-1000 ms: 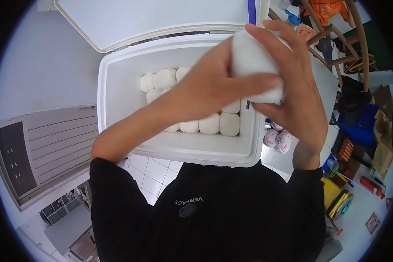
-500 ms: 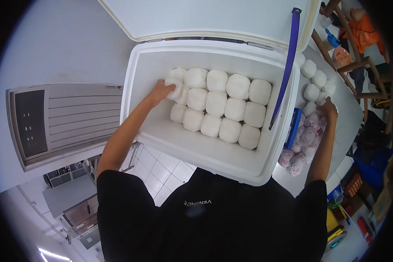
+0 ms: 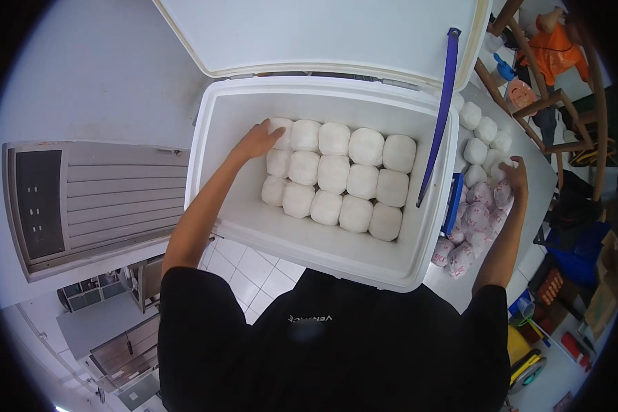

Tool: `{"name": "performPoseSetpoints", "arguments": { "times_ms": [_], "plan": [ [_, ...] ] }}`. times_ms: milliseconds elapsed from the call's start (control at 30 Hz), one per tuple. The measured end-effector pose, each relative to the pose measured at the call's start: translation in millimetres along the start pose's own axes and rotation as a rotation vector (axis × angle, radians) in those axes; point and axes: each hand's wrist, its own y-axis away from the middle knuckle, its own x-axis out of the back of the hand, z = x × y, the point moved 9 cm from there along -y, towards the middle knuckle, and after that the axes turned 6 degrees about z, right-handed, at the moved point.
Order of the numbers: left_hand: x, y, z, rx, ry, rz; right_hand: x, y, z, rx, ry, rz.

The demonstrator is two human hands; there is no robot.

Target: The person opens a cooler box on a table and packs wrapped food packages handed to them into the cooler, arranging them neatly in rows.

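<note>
White rounded balls point(image 3: 334, 139) are covering most of the floor of a white cooler box point(image 3: 295, 237), lying in three rows of five, closely packed side by side. Fifteen are already sitting inside in that layer, and several loose white balls point(image 3: 475, 151) are lying outside on the grey table point(image 3: 537, 182), just beside bundles wrapped in red-printed film point(image 3: 475, 216). The cooler's hinged lid point(image 3: 336, 34) is standing open, and a purple strap point(image 3: 440, 123) is hanging from it into the box. The left hand point(image 3: 256, 142) is curving its fingers over the back-left corner ball point(image 3: 281, 132); whether it is gripping or only touching, I cannot tell. The right hand point(image 3: 518, 175) is bending its fingers around the edge of a white ball on the table point(image 3: 498, 169), its grip not showing clearly.
</note>
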Motion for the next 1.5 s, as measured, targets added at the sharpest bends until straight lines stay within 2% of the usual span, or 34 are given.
{"name": "performPoseSetpoints", "arguments": {
  "times_ms": [67, 100, 133, 167, 200, 267, 333, 400, 467, 500, 533, 567, 600, 633, 700, 733, 767, 800, 833, 900, 967, 1000, 1067, 1133, 1200, 1267, 1333, 1367, 1400, 1433, 1467, 1500],
  "plan": [
    [34.7, 15.2, 32.1, 0.013, 0.062, 0.025, 13.7, 16.7, -1.3, -0.225, -0.298, -0.002],
    [70.1, 26.7, 61.9, -0.068, 0.265, 0.166, 20.7, 24.6, -7.9, -0.22, -0.288, -0.002],
    [106.6, 43.0, 88.4, -0.142, 0.468, 0.311, 30.9, 34.3, -17.7, -0.247, -0.456, 0.061],
    [126.5, 58.6, 116.9, -0.163, 0.596, 0.275, 41.1, 42.0, -30.6, -0.269, -0.624, 0.121],
    [141.6, 71.9, 144.6, -0.187, 0.723, 0.241, 48.8, 46.6, -49.3, -0.255, -0.615, 0.115],
    [151.6, 94.0, 198.2, -0.419, 0.924, 0.147, 70.0, 62.7, -100.0, -0.116, -0.976, 0.17],
    [151.9, 118.7, 259.6, -0.538, 1.062, 0.032, 84.4, 109.7, -209.5, 0.16, -1.158, 0.07],
    [136.5, 134.8, 306.2, -0.443, 1.292, -0.138, 85.2, 168.7, -303.9, 0.335, -1.14, -0.138],
    [115.4, 148.6, 348.2, -0.452, 1.314, -0.346, 81.7, 236.7, -400.3, 0.714, -0.813, 0.006],
    [115.9, 153.5, 364.1, -0.662, 1.3, -0.274, 73.4, 269.8, -438.2, 0.833, -0.642, 0.08],
    [120.1, 151.2, 363.5, -0.671, 1.287, -0.273, 70.9, 294.0, -460.1, 0.943, -0.469, 0.155],
    [118.7, 139.5, 349.3, -0.487, 1.35, -0.314, 78.4, 295.9, -457.5, 0.944, -0.479, 0.165],
    [117.2, 130.6, 330.9, -0.296, 1.403, -0.351, 72.0, 292.2, -453.8, 0.89, -0.639, -0.07],
    [120.5, 127.2, 311.2, -0.232, 1.342, -0.355, 63.6, 288.2, -448.4, 0.825, -0.792, -0.308],
    [118.0, 114.6, 243.3, -0.134, 1.152, -0.291, 69.1, 231.1, -386.9, 0.657, -0.747, -0.108],
    [111.7, 102.7, 199.7, -0.104, 1.02, -0.226, 71.6, 199.7, -354.3, 0.571, -0.541, 0.05],
    [99.1, 96.7, 161.0, 0.095, 0.953, -0.306, 74.8, 170.7, -318.6, 0.478, -0.329, 0.198],
    [84.6, 96.0, 125.2, 0.294, 0.883, -0.381, 69.1, 142.2, -277.6, 0.41, -0.295, 0.194],
    [71.5, 88.8, 100.5, 0.302, 0.881, -0.379, 61.7, 116.9, -241.7, 0.347, -0.262, 0.193],
    [19.9, 85.6, 31.3, 0.581, 0.732, -0.491, 44.5, 85.3, -203.8, 0.319, -0.227, 0.178],
    [-24.6, 74.1, -1.5, 0.524, 0.788, -0.542, 23.7, 71.0, -185.3, 0.269, -0.189, 0.17],
    [-39.9, 70.7, -3.2, 0.465, 0.858, -0.599, 14.5, 66.3, -184.5, 0.307, -0.149, 0.145],
    [-50.4, 74.1, -3.9, 0.472, 0.943, -0.659, -1.7, 51.9, -172.2, 0.326, -0.101, 0.125],
    [-51.7, 79.1, -12.1, 0.453, 0.989, -0.525, -22.8, 35.0, -152.3, 0.368, 0.023, 0.108],
    [-41.3, 82.6, 0.7, 0.447, 0.725, -0.486, -45.2, 15.4, -129.7, 0.447, 0.137, 0.151],
    [-33.8, 73.6, -0.7, 0.342, 0.311, -0.417, -62.2, 16.0, -127.4, 0.367, 0.255, 0.041],
    [-38.0, 73.9, 4.3, 0.346, 0.281, -0.47, -108.6, 2.6, -109.1, 0.242, 0.412, -0.288],
    [-44.7, 75.7, 6.9, 0.326, 0.28, -0.478, -124.4, -3.1, -105.0, 0.278, 0.457, -0.292],
    [-44.1, 78.1, -0.8, 0.378, 0.344, -0.378, -121.4, 1.7, -116.2, 0.272, 0.458, -0.286],
    [-38.6, 78.4, -9.0, 0.437, 0.406, -0.27, -113.1, 8.5, -127.0, 0.174, 0.489, -0.255],
    [-32.1, 77.3, -6.0, 0.447, 0.403, -0.261, -111.5, 11.7, -132.8, 0.083, 0.517, -0.231],
    [-29.8, 81.5, 6.5, 0.428, 0.473, -0.349, -120.8, 4.5, -110.5, -0.053, 0.655, -0.216]
  ]
}}
